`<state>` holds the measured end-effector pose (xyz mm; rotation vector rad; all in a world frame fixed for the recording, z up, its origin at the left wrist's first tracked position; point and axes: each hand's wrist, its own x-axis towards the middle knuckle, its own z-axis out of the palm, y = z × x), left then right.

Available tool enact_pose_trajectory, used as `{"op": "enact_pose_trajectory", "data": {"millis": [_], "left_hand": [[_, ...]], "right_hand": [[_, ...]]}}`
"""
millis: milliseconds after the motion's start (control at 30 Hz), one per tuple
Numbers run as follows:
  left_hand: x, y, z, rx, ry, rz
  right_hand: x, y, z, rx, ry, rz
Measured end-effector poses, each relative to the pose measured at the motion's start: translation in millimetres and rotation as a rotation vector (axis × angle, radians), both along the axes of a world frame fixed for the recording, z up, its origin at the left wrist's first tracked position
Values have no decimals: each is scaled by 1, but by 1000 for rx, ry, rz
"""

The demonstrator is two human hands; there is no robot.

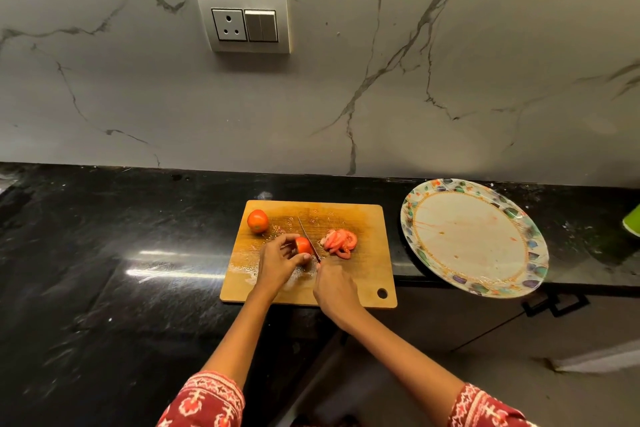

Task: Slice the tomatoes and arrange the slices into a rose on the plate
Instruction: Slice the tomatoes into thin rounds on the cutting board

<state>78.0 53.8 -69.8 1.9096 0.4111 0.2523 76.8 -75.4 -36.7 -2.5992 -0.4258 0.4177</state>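
Observation:
On the wooden cutting board (pixel 363 274) my left hand (pixel 277 262) pins a partly cut tomato (pixel 303 245) with its fingertips. My right hand (pixel 334 288) grips a knife (pixel 307 236) whose thin blade rests against the tomato's right face, tip pointing away from me. A pile of tomato slices (pixel 340 241) lies just right of the blade. A whole tomato (pixel 257 221) sits at the board's far left corner. The round plate (pixel 474 237) with a coloured patterned rim stands to the right of the board, holding no slices, only a few juice marks.
The board lies on a black stone counter (pixel 121 270), its near edge overhanging the counter's front. A marble wall with a socket and switch plate (pixel 244 22) rises behind. A green object (pixel 632 220) shows at the far right edge. The plate also overhangs the counter front.

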Motion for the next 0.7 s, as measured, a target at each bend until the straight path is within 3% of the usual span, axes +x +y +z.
{"op": "enact_pose_trajectory", "data": {"millis": [700], "left_hand": [[-1, -2, 5, -28, 14, 39]], "right_hand": [[-7, -4, -18, 13, -5, 10]]}}
